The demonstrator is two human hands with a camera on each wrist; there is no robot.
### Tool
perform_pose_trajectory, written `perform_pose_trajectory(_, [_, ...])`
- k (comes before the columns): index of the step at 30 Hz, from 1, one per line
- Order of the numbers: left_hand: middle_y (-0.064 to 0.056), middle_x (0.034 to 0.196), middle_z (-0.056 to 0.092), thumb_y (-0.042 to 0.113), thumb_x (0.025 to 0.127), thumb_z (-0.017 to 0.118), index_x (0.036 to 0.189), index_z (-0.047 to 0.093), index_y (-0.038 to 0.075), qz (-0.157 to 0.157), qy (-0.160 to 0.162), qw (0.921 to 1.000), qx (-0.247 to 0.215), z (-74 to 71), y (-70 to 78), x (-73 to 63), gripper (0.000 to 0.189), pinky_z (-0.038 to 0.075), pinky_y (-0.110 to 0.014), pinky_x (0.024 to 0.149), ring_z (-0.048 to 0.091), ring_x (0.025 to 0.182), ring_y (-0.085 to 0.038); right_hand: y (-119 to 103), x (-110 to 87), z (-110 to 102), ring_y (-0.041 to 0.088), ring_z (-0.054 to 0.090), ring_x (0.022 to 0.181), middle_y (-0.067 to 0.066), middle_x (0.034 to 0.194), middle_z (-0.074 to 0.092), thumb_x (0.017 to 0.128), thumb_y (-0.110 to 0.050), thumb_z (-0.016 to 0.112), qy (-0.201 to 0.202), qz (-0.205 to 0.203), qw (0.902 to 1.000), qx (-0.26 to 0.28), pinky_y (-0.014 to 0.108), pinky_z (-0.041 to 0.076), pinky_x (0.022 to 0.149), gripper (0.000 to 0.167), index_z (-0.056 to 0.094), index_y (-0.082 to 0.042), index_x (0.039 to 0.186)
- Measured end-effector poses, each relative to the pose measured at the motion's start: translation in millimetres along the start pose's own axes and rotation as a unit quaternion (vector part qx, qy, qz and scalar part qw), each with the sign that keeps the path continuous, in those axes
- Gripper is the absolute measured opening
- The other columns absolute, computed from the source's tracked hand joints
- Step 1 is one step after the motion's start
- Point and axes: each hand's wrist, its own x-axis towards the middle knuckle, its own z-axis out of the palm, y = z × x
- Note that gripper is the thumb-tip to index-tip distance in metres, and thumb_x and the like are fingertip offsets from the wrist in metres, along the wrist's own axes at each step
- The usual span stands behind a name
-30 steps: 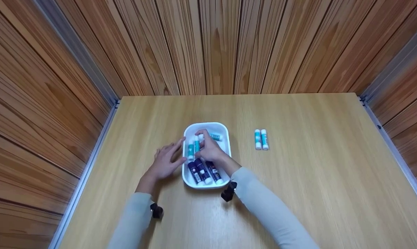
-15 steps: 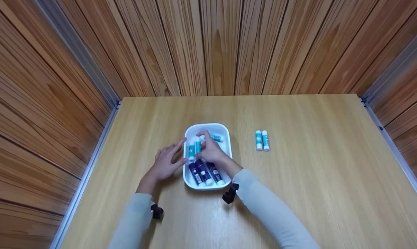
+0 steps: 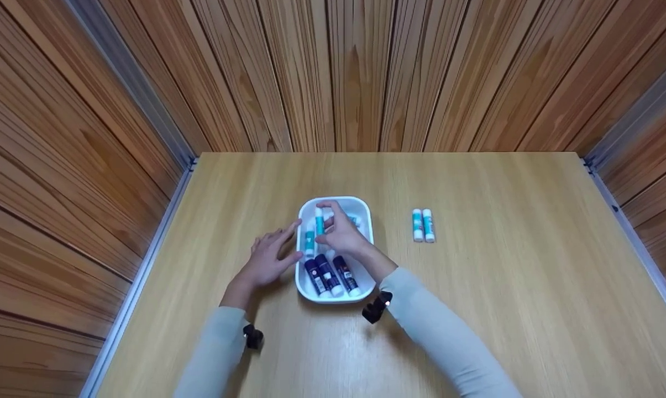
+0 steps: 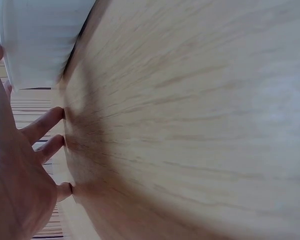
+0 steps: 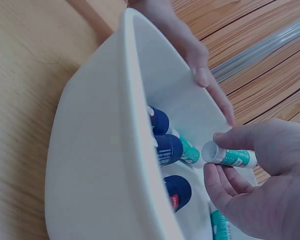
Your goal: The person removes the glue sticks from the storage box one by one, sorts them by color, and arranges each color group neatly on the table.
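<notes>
My right hand [image 3: 345, 236] pinches a teal-and-white glue stick [image 5: 235, 157] between thumb and fingers, above the inside of a white plastic tub [image 5: 90, 145]. My left hand [image 3: 267, 258] is at the tub's left side with fingers spread, thumb and forefinger at the rim; its other fingertips [image 4: 57, 115] reach down to the tabletop. Inside the tub, another teal glue stick [image 3: 309, 243] lies left of the held one. One more teal stick [image 5: 220, 226] is partly hidden behind my right hand. Three dark blue glue sticks [image 3: 327, 274] with white ends lie in the near half.
To the right of the tub, two teal-and-white glue sticks [image 3: 423, 225] lie side by side on the wooden table [image 3: 504, 276]. Wood-panelled walls [image 3: 355, 77] with metal corner rails [image 3: 139, 88] enclose the table at the back and sides.
My right hand has lifted the teal glue stick and shifted slightly toward the far end of the tub. The left hand stays at the rim. The head view has shifted a little.
</notes>
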Motion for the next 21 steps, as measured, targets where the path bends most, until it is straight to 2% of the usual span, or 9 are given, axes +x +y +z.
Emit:
perform_pose_trajectory(4, [-0.004,0.190,0.029,0.065,0.109,0.059,0.177,0.016,0.057,0.000,-0.001,1.0000,0.001,-0.7,1.7,-0.5,0.081,-0.005,-0.080,0.139,0.021,0.176,-0.047,-5,-5.1,-5,0.024,0.068,0.104,0.018,0.136,0.062,0.101,0.003,0.076,0.001,-0.002,1.0000,-0.008,0.029,0.056,0.080,0.078,0.045,-0.027,0.166])
perform_pose_trajectory(13, [-0.003,0.190,0.028,0.067,0.108,0.058,0.176,0.015,0.058,-0.001,0.001,1.0000,-0.001,-1.1,-0.3,-1.2,0.081,-0.006,-0.079,0.139,0.019,0.177,-0.047,-10,-13.2,-18,0.026,0.066,0.112,0.014,0.137,0.061,0.102,0.001,0.077,0.009,-0.013,0.9997,-0.021,0.032,0.055,0.090,0.077,0.048,-0.028,0.167])
perform_pose_trajectory(21, [-0.005,0.189,0.030,0.066,0.108,0.059,0.178,0.017,0.055,-0.011,-0.004,0.9999,0.006,0.9,0.2,2.8,0.082,-0.006,-0.079,0.139,0.020,0.177,-0.047,-17,-24.3,-29,0.027,0.065,0.114,0.017,0.137,0.061,0.102,0.002,0.075,0.000,-0.036,0.9989,-0.029,0.031,0.057,0.092,0.075,0.050,-0.022,0.169])
